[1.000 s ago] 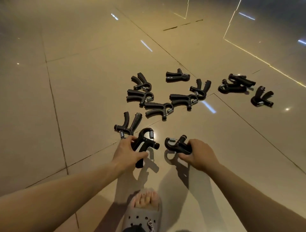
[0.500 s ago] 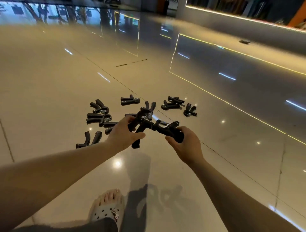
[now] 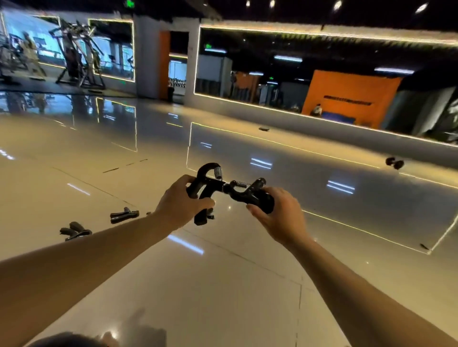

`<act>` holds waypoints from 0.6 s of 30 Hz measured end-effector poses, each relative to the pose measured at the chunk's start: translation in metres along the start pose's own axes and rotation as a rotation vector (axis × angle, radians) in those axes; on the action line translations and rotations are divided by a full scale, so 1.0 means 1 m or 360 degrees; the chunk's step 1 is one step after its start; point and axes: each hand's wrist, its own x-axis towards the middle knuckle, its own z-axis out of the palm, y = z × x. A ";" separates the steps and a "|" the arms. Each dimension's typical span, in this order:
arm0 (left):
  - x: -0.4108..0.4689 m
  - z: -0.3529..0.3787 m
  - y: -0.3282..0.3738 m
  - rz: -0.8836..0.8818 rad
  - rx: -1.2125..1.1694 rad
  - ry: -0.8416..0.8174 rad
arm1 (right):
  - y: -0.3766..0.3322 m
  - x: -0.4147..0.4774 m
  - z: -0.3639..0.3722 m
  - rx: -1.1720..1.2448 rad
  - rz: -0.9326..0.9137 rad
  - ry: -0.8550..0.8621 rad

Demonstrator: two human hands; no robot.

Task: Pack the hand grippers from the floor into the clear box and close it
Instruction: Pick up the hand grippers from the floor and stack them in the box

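In mid-frame the left hand (image 3: 181,200) has its grip clenched on a first hand gripper (image 3: 207,178), and the right hand (image 3: 277,213) on a second hand gripper (image 3: 250,195). Spare hand grippers (image 3: 124,215) lie on the floor (image 3: 223,284) at lower left. The clear box is out of view. The held pair are best kept apart so the springs do not snag.

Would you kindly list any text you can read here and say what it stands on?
Nothing reads clearly.
Orange wall: a dark line of lettering, too blurred to read.
Green sign near the ceiling: too blurred to read.
The held hand grippers: no markings show.
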 end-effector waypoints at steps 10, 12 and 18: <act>-0.093 0.112 0.147 0.0314 -0.0159 -0.0436 | 0.066 -0.093 -0.196 -0.0415 0.0244 -0.0045; -0.113 0.137 0.166 0.0338 -0.0172 -0.0506 | 0.083 -0.118 -0.219 -0.0398 0.0301 -0.0030; -0.163 0.217 0.186 0.0251 -0.0192 -0.0772 | 0.137 -0.202 -0.247 -0.0190 0.0615 -0.0078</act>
